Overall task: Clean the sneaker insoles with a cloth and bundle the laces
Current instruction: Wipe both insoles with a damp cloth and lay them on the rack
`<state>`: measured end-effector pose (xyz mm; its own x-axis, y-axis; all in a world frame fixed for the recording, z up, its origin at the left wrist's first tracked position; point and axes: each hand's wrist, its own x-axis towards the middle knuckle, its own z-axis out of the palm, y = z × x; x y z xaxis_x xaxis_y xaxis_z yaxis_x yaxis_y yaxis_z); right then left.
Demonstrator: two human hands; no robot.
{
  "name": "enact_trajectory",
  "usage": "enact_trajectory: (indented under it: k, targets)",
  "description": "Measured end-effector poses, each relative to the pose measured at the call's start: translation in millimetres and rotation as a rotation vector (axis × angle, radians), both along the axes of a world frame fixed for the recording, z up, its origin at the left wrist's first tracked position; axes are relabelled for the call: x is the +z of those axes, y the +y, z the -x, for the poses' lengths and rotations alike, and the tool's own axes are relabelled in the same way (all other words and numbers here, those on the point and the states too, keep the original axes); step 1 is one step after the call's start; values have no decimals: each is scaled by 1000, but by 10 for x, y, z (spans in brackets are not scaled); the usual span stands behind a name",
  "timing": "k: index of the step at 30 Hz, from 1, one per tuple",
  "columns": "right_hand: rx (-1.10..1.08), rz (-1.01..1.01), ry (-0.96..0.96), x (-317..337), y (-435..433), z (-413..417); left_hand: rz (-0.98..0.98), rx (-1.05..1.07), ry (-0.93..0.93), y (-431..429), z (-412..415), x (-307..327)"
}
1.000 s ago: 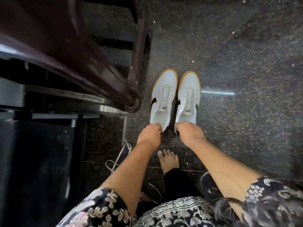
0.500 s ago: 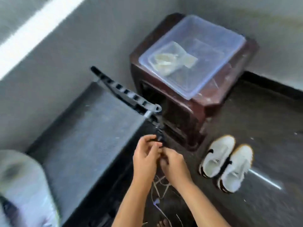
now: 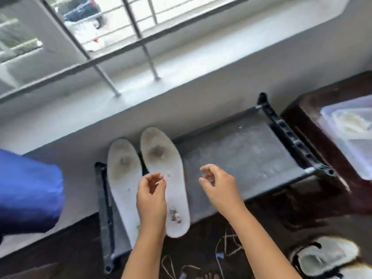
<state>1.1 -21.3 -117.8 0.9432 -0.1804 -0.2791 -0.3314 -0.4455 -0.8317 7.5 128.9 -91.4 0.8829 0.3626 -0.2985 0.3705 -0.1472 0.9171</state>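
Two worn white insoles lie side by side on a grey rack top, the left insole and the right insole, both with dark stains at the toe end. My left hand hovers over the right insole's heel half, fingers loosely curled and holding nothing. My right hand hangs just right of that insole over the rack, also loosely curled with nothing in it. Loose laces lie tangled on the dark floor below my arms. The white sneakers stand at the bottom right.
A clear plastic container with a pale cloth inside sits on a dark brown stool at the right. A blue bundle fills the left edge. A grey ledge with window bars runs behind the rack.
The view swung from the sneakers on the floor up to the rack. My hands let go of the sneakers, came together near the rack, and now hover apart over the insoles.
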Motion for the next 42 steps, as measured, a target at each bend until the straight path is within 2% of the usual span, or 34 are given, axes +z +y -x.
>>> enact_trajectory:
  k: [6,11,15,17,21,24,31,35,39,42]
  targets:
    - [-6,-9,127,-46,466,-182,98,-16,138,274,-29,-161]
    - [-89,-57,112,-76,574,-228,105,-46,187,162,18,-235]
    - [-59,-69,115,-78,523,-205,129,-13,222,126,8,-268]
    - [-34,-60,118,-62,452,-199,208,-11,272,88,-6,-250]
    - [-19,-37,145,20,125,-147,548,27,380,-68,-2,-176]
    - [3,-36,166,77,-108,-96,706,83,418,-214,-11,-172]
    - [2,-36,145,181,-547,-175,687,85,418,-494,-85,-226]
    - [-126,76,3,267,-1003,-213,703,142,389,-605,-129,-286]
    - [-348,344,-113,243,-1585,-258,746,189,345,-835,-191,-339]
    - [-537,525,-36,220,-2092,-318,744,222,298,-1005,-246,-395]
